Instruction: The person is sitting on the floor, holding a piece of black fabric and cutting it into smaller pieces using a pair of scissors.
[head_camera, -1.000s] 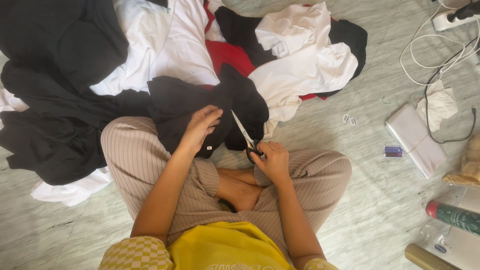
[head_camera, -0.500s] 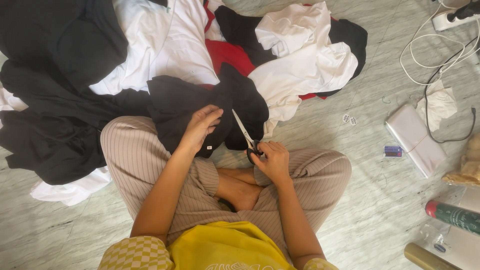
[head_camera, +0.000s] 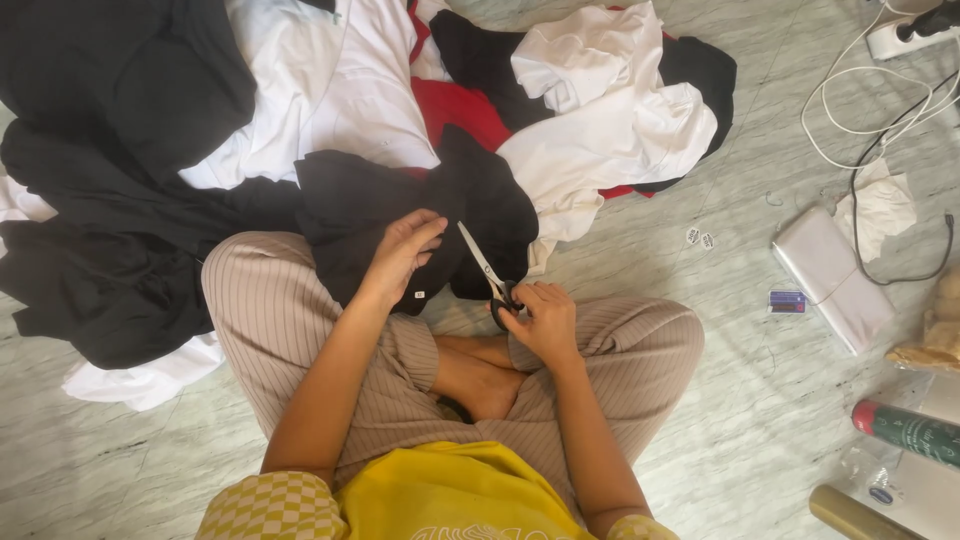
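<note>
While the person sits cross-legged on the floor, both hands work at the near edge of one black garment draped over the left knee. The left hand is closed in a pinch on that edge, fingers curled over the cloth and thumb beneath, with a small white tag showing just below the wrist. The right hand is wrapped around the dark handles of the scissors, fingers through the loops; the blades look nearly together, though how far they are parted cannot be told.

The governing relation is this: the scissors' long axis runs diagonally, from the handles at lower right up and to the left, so the tip points at the cloth held just beside the left fingertips. The tip lies against the black fabric, near the pinch but apart from the fingers. The left hand is the nearer to the garment — it has hold of it — and the right hand reaches it only through the blades.

Beyond the hands, the garment merges into a heap of black, white and red clothes spread across the floor ahead. To the right, well apart, lie a flat grey pouch, white cables, crumpled paper and — at the frame edge — a green spray can.
</note>
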